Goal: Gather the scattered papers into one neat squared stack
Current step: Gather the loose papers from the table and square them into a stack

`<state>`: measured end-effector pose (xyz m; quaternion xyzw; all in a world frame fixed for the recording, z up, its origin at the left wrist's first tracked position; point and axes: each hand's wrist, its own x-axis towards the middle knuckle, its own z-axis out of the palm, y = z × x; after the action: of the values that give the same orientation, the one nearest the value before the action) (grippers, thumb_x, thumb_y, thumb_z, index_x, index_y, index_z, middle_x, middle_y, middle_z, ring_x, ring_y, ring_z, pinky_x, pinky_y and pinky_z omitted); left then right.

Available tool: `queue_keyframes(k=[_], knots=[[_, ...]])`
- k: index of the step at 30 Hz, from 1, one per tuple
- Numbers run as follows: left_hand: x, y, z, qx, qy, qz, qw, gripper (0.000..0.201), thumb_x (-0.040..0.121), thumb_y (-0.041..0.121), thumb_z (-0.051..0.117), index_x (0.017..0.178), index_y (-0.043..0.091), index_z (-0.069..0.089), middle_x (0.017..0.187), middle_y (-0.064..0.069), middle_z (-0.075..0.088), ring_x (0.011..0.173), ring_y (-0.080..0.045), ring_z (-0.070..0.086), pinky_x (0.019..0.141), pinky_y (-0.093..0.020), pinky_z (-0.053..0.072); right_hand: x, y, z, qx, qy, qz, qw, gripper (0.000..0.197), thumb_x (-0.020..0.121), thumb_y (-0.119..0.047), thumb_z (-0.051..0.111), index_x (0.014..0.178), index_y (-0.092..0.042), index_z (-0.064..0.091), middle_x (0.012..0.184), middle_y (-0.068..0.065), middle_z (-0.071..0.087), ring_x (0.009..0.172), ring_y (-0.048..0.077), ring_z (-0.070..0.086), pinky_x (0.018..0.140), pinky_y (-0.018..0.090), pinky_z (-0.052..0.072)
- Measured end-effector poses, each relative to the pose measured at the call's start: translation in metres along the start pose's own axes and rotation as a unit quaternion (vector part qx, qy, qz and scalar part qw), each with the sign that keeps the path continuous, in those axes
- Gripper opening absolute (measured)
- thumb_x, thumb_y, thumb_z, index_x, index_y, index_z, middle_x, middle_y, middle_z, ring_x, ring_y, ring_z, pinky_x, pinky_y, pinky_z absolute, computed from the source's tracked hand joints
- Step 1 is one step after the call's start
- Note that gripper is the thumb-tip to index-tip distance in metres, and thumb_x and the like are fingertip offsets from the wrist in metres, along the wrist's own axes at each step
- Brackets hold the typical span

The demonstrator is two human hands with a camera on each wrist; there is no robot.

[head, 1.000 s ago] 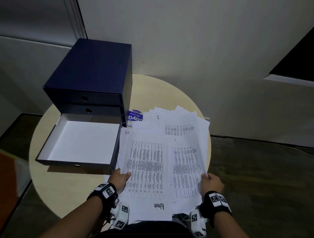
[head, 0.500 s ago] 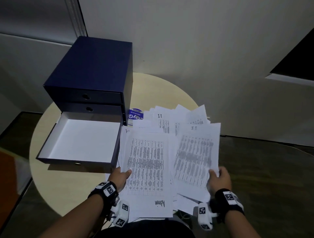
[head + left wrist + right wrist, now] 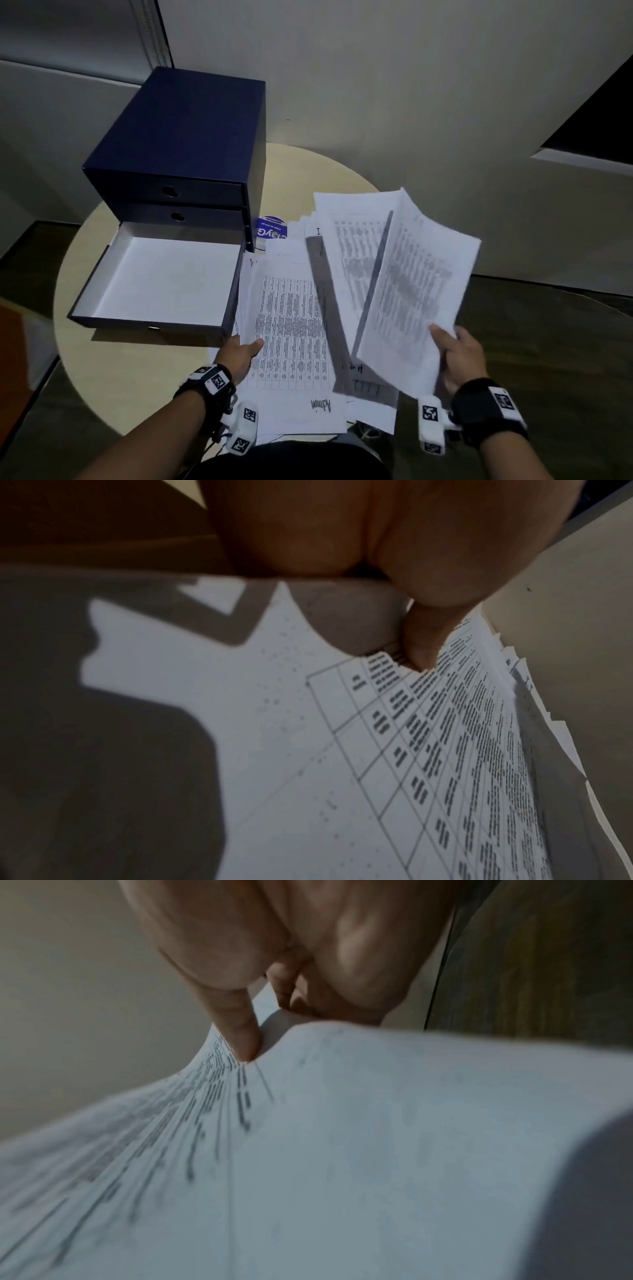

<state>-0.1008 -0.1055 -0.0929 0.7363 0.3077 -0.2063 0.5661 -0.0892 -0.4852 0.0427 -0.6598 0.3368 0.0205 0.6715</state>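
Several white printed sheets (image 3: 291, 329) lie overlapping on the right half of the round table. My left hand (image 3: 245, 349) pinches the left edge of the sheet with the printed table (image 3: 428, 750), thumb on top. My right hand (image 3: 455, 353) grips a small bundle of sheets (image 3: 414, 291) by its near right corner and holds it up off the table, tilted to the right. In the right wrist view the thumb presses on top of this bundle (image 3: 342, 1150), the other fingers sitting below it. More sheets (image 3: 346, 222) fan out behind.
A dark blue drawer box (image 3: 185, 144) stands at the table's back left, its lowest drawer (image 3: 164, 277) pulled out with a white inside. A blue label (image 3: 272, 231) lies beside it. The table's pale rim (image 3: 78, 342) shows at the left; dark floor lies to the right.
My right hand has lifted its bundle of sheets off the table and swung it up and to the right. The left hand has stayed on the left sheet's edge.
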Motion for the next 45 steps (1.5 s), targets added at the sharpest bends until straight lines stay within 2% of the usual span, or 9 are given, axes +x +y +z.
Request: queue_keyframes(k=[5,9,14,18,24,28,32,38,45], knots=[[0.001,0.000,-0.003,-0.082,-0.014,-0.024,0.996,0.064,0.068,0.059,0.070,0.111,0.011,0.064,0.116,-0.003,0.070,0.107,-0.024,0.064,0.106,-0.041,0.043,0.002,0.062,0.038,-0.216,-0.100,0.041,0.970,0.060,0.074,-0.030,0.082,0.126,-0.034,0.054,0.123,0.009,0.063,0.102,0.029,0.066,0.078,0.043,0.059],[-0.008,0.016,0.002,-0.217,-0.074,-0.051,0.972,0.072,0.092,0.061,0.049,0.148,0.018,0.039,0.148,0.005,0.042,0.142,-0.012,0.033,0.121,-0.036,0.011,-0.010,0.066,0.077,-0.380,-0.110,0.028,0.918,0.057,0.096,-0.040,0.055,0.147,-0.021,0.040,0.148,0.003,0.045,0.140,0.028,0.041,0.110,0.040,0.038],[-0.012,0.013,0.001,-0.198,-0.083,-0.064,0.975,0.099,0.084,0.057,0.065,0.155,0.009,0.015,0.153,-0.005,0.042,0.143,-0.020,0.033,0.117,-0.040,0.016,-0.018,0.066,0.105,-0.544,-0.249,-0.038,0.800,0.034,0.090,-0.043,0.058,0.098,-0.010,0.058,0.092,0.006,0.068,0.078,0.023,0.066,0.074,0.039,0.058],[-0.022,0.015,0.002,-0.025,-0.028,-0.002,0.999,0.057,0.089,0.027,0.070,0.137,0.002,0.048,0.135,0.000,0.054,0.114,-0.025,0.054,0.095,-0.025,0.034,-0.014,0.065,0.102,-0.467,-0.256,-0.003,0.846,0.035,0.085,-0.048,0.065,0.081,-0.017,0.050,0.071,0.002,0.057,0.052,0.019,0.050,0.047,0.024,0.046],[-0.007,0.001,-0.005,-0.011,-0.027,-0.015,0.999,0.051,0.084,0.033,0.073,0.126,0.009,0.057,0.122,-0.004,0.067,0.107,-0.024,0.061,0.101,-0.033,0.044,0.025,0.045,0.079,-0.426,-0.020,-0.071,0.902,0.071,0.090,-0.037,0.065,0.148,-0.008,0.037,0.153,0.012,0.037,0.140,0.030,0.037,0.110,0.035,0.033],[-0.003,-0.002,-0.005,-0.018,-0.039,-0.009,0.999,0.049,0.082,0.033,0.075,0.123,0.011,0.061,0.117,-0.003,0.070,0.108,-0.026,0.064,0.102,-0.037,0.047,0.036,0.033,0.071,-0.303,-0.043,0.050,0.951,0.068,0.091,-0.031,0.067,0.147,-0.010,0.035,0.134,0.012,0.051,0.111,0.028,0.055,0.088,0.030,0.043],[-0.010,0.005,-0.004,-0.025,-0.047,-0.009,0.999,0.035,0.086,0.025,0.073,0.117,0.014,0.062,0.110,-0.003,0.071,0.106,-0.025,0.065,0.097,-0.033,0.046,0.045,0.042,0.072,-0.385,-0.043,0.013,0.922,0.029,0.081,-0.033,0.072,0.079,-0.008,0.056,0.076,0.011,0.066,0.068,0.025,0.058,0.074,0.041,0.056],[-0.005,0.000,-0.005,-0.022,-0.047,-0.005,0.999,0.039,0.082,0.030,0.076,0.116,0.014,0.064,0.110,-0.002,0.073,0.105,-0.025,0.067,0.103,-0.041,0.048,0.052,0.043,0.052,-0.332,0.020,0.005,0.943,0.035,0.092,-0.029,0.064,0.119,-0.008,0.066,0.121,0.014,0.068,0.108,0.035,0.064,0.095,0.043,0.052],[-0.007,0.003,-0.007,-0.018,-0.048,0.007,0.999,0.028,0.086,0.026,0.073,0.110,0.015,0.064,0.108,-0.003,0.073,0.102,-0.025,0.067,0.099,-0.037,0.048,0.052,0.004,0.001,-0.191,0.069,-0.080,0.976,0.022,0.096,-0.019,0.058,0.113,-0.026,0.069,0.104,0.007,0.072,0.097,0.031,0.067,0.094,0.051,0.054]])
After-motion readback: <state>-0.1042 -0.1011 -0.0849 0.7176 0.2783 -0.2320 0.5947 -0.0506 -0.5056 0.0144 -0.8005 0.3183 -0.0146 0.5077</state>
